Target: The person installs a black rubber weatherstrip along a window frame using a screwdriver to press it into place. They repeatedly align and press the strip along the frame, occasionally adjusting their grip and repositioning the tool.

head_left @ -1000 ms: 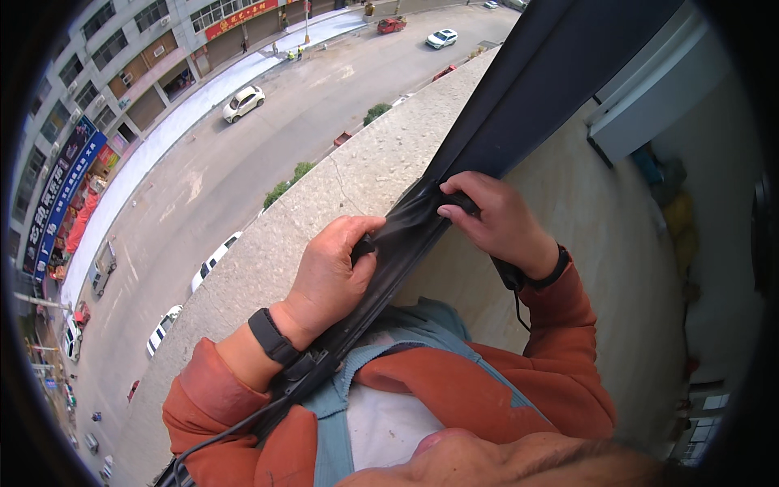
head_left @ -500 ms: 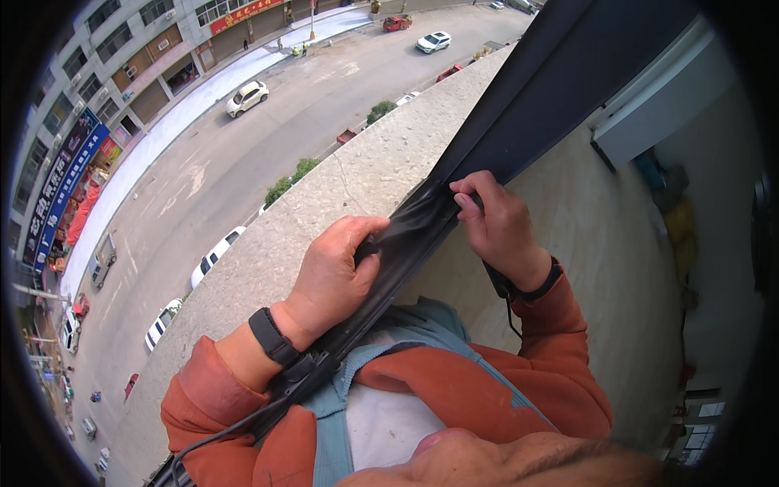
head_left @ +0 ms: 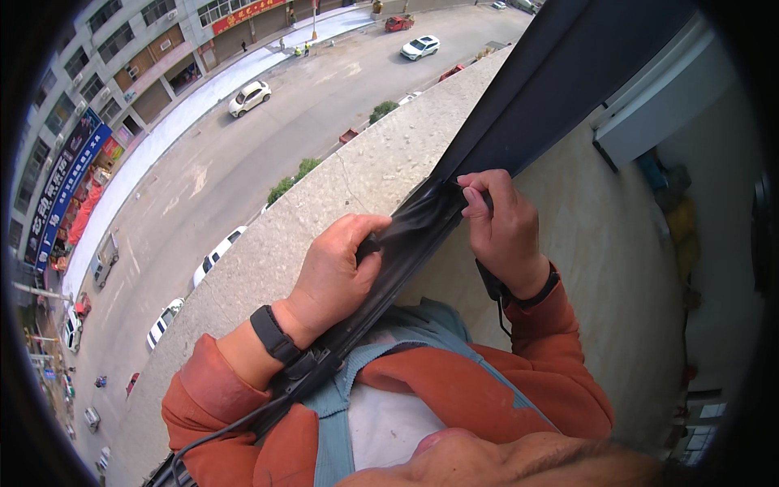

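Observation:
A dark window frame runs diagonally from my waist up to the top right. Over it, a thin, shiny black plastic film lies wrinkled and stretched between my hands. My left hand is closed, thumb against curled fingers, gripping the film's lower-left end on the outer side of the frame. At the upper right, my right hand pinches the other end between thumb and fingertips. Part of the film inside each grip is hidden by the fingers. A black band circles my left wrist.
Outside the frame is a rough concrete ledge, with a street and cars far below. A wide dark panel rises at the upper right. Inside lies a pale floor; a cable crosses my left sleeve.
My right hand has shifted slightly to the right, its fingers turned more upright. My left hand stays nearly still on the film. A white car on the street has moved left.

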The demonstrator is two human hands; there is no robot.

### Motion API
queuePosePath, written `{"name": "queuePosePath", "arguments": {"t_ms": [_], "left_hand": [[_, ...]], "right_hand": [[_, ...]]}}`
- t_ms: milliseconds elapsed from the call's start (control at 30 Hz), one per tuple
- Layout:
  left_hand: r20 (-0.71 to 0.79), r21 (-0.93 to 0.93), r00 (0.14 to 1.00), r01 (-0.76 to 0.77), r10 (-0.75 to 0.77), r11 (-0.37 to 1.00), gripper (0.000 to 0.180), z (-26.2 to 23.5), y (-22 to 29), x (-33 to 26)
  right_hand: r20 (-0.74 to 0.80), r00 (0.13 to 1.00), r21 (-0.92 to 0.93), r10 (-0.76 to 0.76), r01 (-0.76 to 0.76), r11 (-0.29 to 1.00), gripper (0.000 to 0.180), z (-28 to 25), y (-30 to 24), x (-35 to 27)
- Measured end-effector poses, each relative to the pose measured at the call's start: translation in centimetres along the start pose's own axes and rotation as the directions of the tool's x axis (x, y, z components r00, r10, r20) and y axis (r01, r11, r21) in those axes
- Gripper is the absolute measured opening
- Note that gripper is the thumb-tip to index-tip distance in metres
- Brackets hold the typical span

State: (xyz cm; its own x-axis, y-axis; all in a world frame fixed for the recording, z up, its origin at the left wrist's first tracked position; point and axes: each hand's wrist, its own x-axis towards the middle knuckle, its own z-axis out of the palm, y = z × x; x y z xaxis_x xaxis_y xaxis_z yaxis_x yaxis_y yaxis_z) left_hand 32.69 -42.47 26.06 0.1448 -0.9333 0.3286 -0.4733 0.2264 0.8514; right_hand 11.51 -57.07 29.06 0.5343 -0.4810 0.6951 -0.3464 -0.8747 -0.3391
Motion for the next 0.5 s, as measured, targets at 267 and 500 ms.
{"name": "queuePosePath", "arguments": {"t_ms": [267,500], "left_hand": [[-0.01,0.024,0.999,-0.031,0.031,0.999,0.038,0.1,-0.1,0.0],[-0.021,0.025,0.998,-0.061,0.061,0.998,0.043,0.4,-0.6,-0.1]], "right_hand": [[0.06,0.998,-0.044,0.026,-0.023,0.999,0.015,1.4,0.2,0.1],[0.054,0.997,-0.088,0.057,-0.052,0.995,0.015,2.4,0.0,0.3]]}}
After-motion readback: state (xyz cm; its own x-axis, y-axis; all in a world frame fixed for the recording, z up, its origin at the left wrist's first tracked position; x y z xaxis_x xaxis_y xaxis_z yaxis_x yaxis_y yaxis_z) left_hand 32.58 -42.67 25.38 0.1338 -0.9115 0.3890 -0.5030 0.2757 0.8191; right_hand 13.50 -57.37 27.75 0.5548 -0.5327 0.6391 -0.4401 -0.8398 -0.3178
